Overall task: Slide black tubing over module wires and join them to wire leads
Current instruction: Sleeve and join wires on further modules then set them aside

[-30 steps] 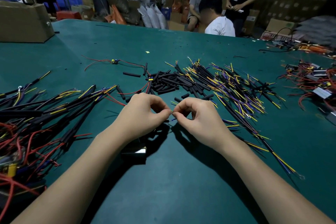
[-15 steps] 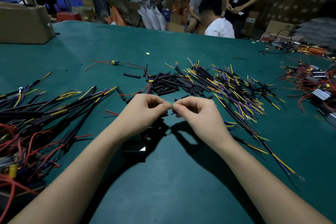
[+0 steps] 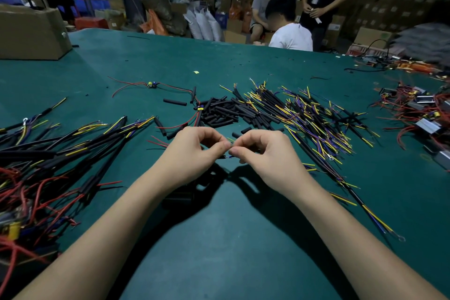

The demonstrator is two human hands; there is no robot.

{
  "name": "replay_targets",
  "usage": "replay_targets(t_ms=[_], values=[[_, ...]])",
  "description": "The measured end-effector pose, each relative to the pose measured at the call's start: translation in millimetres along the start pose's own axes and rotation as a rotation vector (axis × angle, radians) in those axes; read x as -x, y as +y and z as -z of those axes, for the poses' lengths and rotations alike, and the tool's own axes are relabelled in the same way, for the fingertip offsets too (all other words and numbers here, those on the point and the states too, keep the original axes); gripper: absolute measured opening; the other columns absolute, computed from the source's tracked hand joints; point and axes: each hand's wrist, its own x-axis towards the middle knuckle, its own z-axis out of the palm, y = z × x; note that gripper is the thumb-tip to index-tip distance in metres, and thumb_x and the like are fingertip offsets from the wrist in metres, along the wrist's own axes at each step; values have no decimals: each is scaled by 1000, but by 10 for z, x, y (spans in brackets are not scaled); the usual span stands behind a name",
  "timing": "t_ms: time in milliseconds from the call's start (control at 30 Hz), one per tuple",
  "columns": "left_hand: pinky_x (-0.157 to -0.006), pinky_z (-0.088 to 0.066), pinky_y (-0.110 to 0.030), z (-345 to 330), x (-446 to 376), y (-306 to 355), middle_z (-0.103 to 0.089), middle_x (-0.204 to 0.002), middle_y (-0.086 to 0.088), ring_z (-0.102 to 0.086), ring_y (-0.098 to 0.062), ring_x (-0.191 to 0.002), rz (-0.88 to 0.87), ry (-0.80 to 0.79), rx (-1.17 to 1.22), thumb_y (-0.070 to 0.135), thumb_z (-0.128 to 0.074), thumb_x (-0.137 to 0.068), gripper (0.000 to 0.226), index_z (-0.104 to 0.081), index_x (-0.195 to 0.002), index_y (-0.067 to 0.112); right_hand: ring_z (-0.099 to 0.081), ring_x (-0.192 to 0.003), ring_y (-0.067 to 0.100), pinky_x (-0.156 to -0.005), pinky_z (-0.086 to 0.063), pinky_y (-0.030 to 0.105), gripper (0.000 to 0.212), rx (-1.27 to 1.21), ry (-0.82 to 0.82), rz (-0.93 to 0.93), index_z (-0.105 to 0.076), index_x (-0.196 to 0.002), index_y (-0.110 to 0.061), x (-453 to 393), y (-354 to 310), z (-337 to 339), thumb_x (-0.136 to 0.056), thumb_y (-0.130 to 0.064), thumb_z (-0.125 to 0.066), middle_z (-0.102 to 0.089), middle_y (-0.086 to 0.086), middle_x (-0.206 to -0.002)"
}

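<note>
— What have the hands got right now?

— Both are up over the green tabletop (image 3: 243, 238), thumb tips nearly meeting. The left hand (image 3: 192, 153) has its grip closed to a pinch, thumb against curled fingers, and the right hand (image 3: 267, 156) mirrors it. Between the two thumbs a thin wire (image 3: 228, 157) with a bit of blue on it bridges the gap; each grip pinches one end.

— Any tubing on it?

— Too small to tell from here. The loose black tubing pieces (image 3: 224, 112) lie heaped on the tabletop just beyond the knuckles.

— And the leads?

— A spread of yellow and purple wire leads (image 3: 314, 114) in black sleeves fans out right of that heap, some running down past the right wrist. One long lead (image 3: 376, 218) ends near the right forearm with a ring terminal.

— Left side?

— A pile of finished-looking sleeved bundles (image 3: 73, 143) with red wires tangled in, left of the left arm. Under the left wrist there is a dark boxy module (image 3: 180, 193), mostly in shadow.

— Further off?

— More modules with red wires (image 3: 423, 117) at the far right, a cardboard box (image 3: 31, 31) at the far left corner, and people (image 3: 292, 29) beyond the tabletop's far edge.
</note>
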Motion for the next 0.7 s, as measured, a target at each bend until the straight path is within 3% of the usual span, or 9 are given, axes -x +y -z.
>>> replay_targets(t_ms=[100, 167, 267, 333, 533, 600, 700], values=[[-45, -30, -7, -16, -7, -9, -49, -40, 21, -42, 7, -39, 52, -13, -6, 20, -63, -89, 15, -70, -78, 13, -62, -73, 15, -74, -50, 36, 8, 308, -29, 147, -70, -80, -16, 17, -10, 15, -86, -21, -69, -69, -4, -76], [-44, -30, -9, -22, -15, -11, -48, -41, 15, -39, 2, -39, 106, -23, -14, 24, -65, -88, 18, -70, -74, 14, -59, -77, 17, -77, -43, 33, 8, 505, -22, 254, -67, -85, -14, 34, -24, 18, -89, -22, -65, -67, -4, -83], [-43, -28, -15, 18, -35, -9, -45, -46, 9, -33, -3, -41, 225, -74, 11, 25, -67, -86, 24, -67, -64, 13, -58, -79, 25, -71, -28, 30, 8, 726, -38, 433, -64, -86, -10, 46, -61, -8, -91, -14, -59, -65, 2, -85], [-48, -27, -20, 54, -40, -7, -44, -52, 4, -32, -8, -46, 319, -98, 57, 27, -69, -83, 24, -67, -62, 15, -58, -76, 28, -69, -29, 32, 10, 836, -63, 514, -63, -84, -8, 48, -90, -24, -90, -10, -56, -63, 5, -82], [-67, -32, -29, 94, -54, -15, -54, -65, 1, -42, -15, -67, 414, -97, 222, 24, -72, -76, 14, -71, -67, 12, -54, -63, 28, -59, -40, 35, 14, 907, 30, 697, -63, -76, -7, 39, -125, -9, -87, -4, -54, -59, 6, -71], [-64, -34, -26, 96, -47, -20, -59, -63, 6, -46, -12, -65, 381, -99, 257, 23, -72, -78, 11, -71, -68, 18, -55, -63, 27, -59, -39, 35, 18, 853, 69, 679, -62, -74, -7, 36, -119, -13, -88, -8, -51, -59, 6, -70], [-66, -42, -23, 100, -38, -34, -68, -74, 4, -53, -9, -66, 279, -120, 229, 30, -70, -83, 10, -69, -81, 20, -57, -65, 25, -61, -37, 36, 10, 733, 116, 553, -61, -74, -8, 39, -78, 17, -83, -6, -60, -60, 2, -70]])
